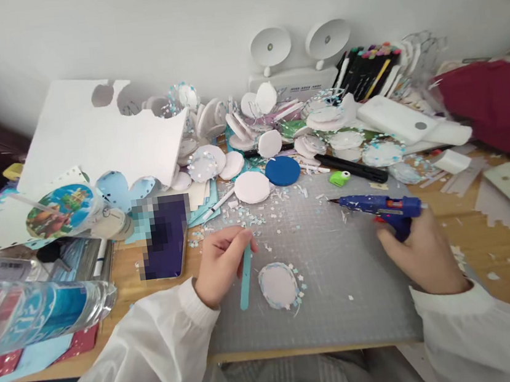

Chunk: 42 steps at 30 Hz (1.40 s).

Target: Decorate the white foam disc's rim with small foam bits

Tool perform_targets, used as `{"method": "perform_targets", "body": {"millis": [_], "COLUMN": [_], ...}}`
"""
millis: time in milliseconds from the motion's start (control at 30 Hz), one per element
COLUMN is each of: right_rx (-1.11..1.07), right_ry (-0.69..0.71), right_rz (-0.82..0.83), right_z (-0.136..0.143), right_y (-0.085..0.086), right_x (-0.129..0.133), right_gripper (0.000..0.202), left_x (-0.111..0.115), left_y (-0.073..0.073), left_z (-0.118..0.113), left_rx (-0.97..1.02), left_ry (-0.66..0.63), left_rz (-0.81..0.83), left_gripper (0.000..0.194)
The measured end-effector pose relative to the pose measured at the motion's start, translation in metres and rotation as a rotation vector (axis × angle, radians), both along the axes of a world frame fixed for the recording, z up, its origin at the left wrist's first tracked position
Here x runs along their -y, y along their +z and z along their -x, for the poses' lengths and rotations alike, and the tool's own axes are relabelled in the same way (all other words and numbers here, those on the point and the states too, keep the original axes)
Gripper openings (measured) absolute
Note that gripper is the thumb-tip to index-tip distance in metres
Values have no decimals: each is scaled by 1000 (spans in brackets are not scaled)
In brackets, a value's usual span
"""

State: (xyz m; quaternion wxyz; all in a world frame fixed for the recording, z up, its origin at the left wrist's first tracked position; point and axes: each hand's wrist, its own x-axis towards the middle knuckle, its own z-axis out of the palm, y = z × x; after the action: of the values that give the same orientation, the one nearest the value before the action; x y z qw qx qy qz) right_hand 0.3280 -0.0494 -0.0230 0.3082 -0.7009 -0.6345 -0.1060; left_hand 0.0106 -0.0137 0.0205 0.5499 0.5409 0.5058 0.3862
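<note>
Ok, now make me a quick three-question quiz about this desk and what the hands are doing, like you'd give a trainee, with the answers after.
1. Which hand holds the blue glue gun? A: left; B: right; C: neither.
2. True or false: the left hand is empty.
3. What does the star-trimmed disc between the two hands lie on?

Key:
1. B, the right hand.
2. False; it holds a teal strip.
3. The grey mat.
</note>
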Motion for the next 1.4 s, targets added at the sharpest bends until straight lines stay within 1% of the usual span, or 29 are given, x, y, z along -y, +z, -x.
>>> {"method": "perform_targets", "body": {"millis": [67,133,167,200,267,333,367,433,500,600,667,733,767,800,867,900,933,967,1033,1100,1167,1200,1267,1400], "right_rx": [57,79,72,79,87,133,162,206,227,247,217,89,-9,-123,-392,-533,-668,-796,-1002,-1124,-1170,-1169,-1157,-1141], "right_ry": [0,-3,24,93,313,531,643,778,843,884,902,886,843,774,613,548,511,503,540,591,626,639,669,720], "right_rz": [-141,-288,-341,-382,-378,-323,-336,-360,-396,-449,-458,-442,-426,-398,-301,-238,-168,-98,28,152,265,314,395,520], "right_z": [2,12,20,30,52,76,87,106,118,122,118,111,107,104,99,97,97,96,97,98,98,98,98,99], "right_y": [8,23,32,40,56,68,72,77,80,77,70,61,56,51,42,37,31,26,15,7,4,5,8,15], "right_x": [5,12,15,18,21,18,15,7,-1,-10,-14,-18,-21,-24,-31,-34,-37,-39,-41,-40,-38,-36,-35,-32], "right_gripper": [39,47,49,49,43,44,42,33,25,23,24,26,26,25,15,8,2,5,13,16,18,18,18,14], "left_x": [4,7,9,10,13,16,17,20,22,23,21,16,12,8,-1,-6,-10,-13,-18,-20,-23,-24,-27,-30], "left_y": [6,13,17,21,29,36,38,43,46,48,49,46,42,37,23,15,6,-2,-15,-22,-23,-23,-21,-20], "left_z": [-2,-5,-7,-10,-17,-26,-31,-40,-46,-48,-45,-40,-37,-33,-24,-19,-15,-11,-3,2,6,8,9,7], "left_rx": [39,68,83,100,134,163,178,192,192,174,145,97,61,21,-96,-156,-212,-253,-307,-333,-333,-329,-336,-364], "left_ry": [65,101,108,111,100,75,57,30,32,32,-14,-95,-133,-171,-184,-195,-222,-258,-370,-483,-603,-669,-757,-812], "left_rz": [17,30,33,36,39,39,33,18,28,57,65,55,32,-2,-131,-176,-193,-203,-216,-255,-291,-315,-396,-548], "left_gripper": [36,35,36,36,37,40,43,47,45,42,45,44,42,40,38,38,38,39,38,33,27,24,19,18]}}
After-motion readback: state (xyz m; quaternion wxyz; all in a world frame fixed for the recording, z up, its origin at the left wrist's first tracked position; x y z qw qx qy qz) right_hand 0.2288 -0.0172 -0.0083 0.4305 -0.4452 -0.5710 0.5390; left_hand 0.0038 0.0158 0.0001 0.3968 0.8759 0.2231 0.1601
